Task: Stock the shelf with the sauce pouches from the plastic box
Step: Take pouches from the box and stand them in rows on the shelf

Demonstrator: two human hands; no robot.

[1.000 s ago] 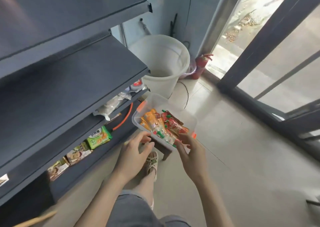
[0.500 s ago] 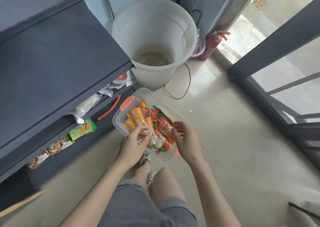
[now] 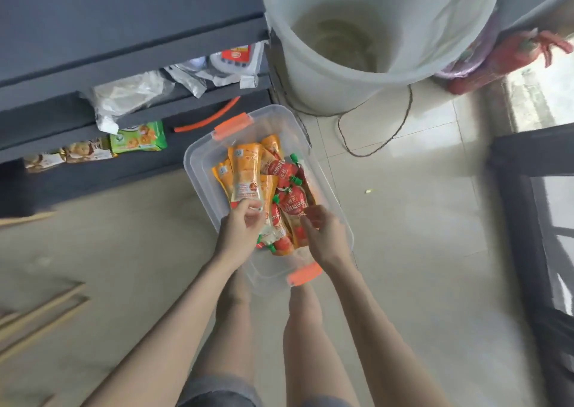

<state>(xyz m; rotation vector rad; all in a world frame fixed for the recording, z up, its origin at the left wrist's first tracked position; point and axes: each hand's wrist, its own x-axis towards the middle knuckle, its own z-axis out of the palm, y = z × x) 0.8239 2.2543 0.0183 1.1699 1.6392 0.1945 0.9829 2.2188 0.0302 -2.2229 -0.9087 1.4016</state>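
Note:
A clear plastic box (image 3: 198, 170) with orange latches sits low in front of me, above my knees, holding several orange and red sauce pouches with green caps. My left hand (image 3: 239, 229) pinches the lower end of a long orange pouch (image 3: 245, 173) that lies on top of the pile. My right hand (image 3: 323, 235) reaches into the box over the red pouches (image 3: 292, 200), its fingers curled; whether it holds one I cannot tell. The dark grey shelf unit (image 3: 124, 21) stands to the left.
The lower shelves carry a green biscuit pack (image 3: 139, 138), other snack packs (image 3: 84, 152) and clear plastic bags (image 3: 130, 92). A big white bucket (image 3: 357, 40) stands behind the box, a red fire extinguisher (image 3: 503, 58) beside it. A cord loops on the tiled floor (image 3: 419, 220).
The view has tilted down toward the box. Both hands went from the box's near rim into the pouches, and my left hand took hold of the orange pouch.

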